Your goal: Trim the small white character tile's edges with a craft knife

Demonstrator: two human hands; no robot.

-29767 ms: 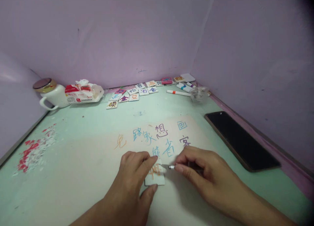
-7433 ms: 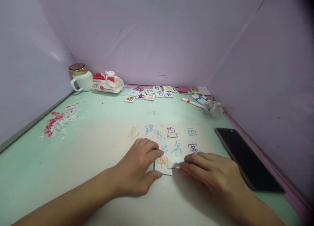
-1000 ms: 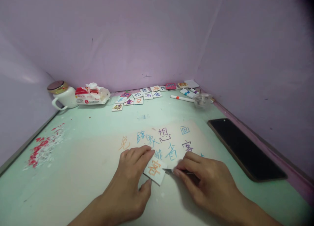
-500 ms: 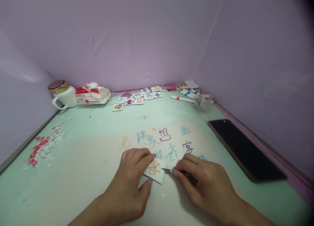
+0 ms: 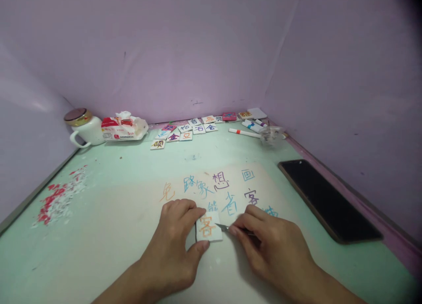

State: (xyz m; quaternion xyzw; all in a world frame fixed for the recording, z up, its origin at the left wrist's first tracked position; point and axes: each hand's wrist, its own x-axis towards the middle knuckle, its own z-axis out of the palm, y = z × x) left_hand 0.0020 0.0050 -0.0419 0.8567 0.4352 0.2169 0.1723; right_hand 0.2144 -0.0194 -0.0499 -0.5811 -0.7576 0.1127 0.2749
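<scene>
Between the thumb and fingers of my left hand (image 5: 180, 242) is a small white square tile (image 5: 214, 232), gripped at its near and far edges. An orange Chinese character is drawn on its face. My right hand (image 5: 270, 240) is closed around a craft knife (image 5: 223, 227), its pointed metal blade reaching left over the tile's right part; I cannot tell whether the tip touches. Most of the knife's handle is hidden by my fingers. Under both hands lies a pale sheet (image 5: 125, 220) with several characters in blue, purple and orange beyond the tile.
A black phone (image 5: 329, 200) lies at the right. Red and white shavings (image 5: 61, 194) are scattered at the left. Along the back stand a white mug (image 5: 90, 130), a tissue pack (image 5: 123, 130), several lettered tiles (image 5: 186, 136), markers (image 5: 244, 133) and a crumpled clear plastic piece (image 5: 273, 136).
The tile has turned in my left hand, from tilted to nearly square-on. The knife has shifted slightly left and up, still over the tile's right part.
</scene>
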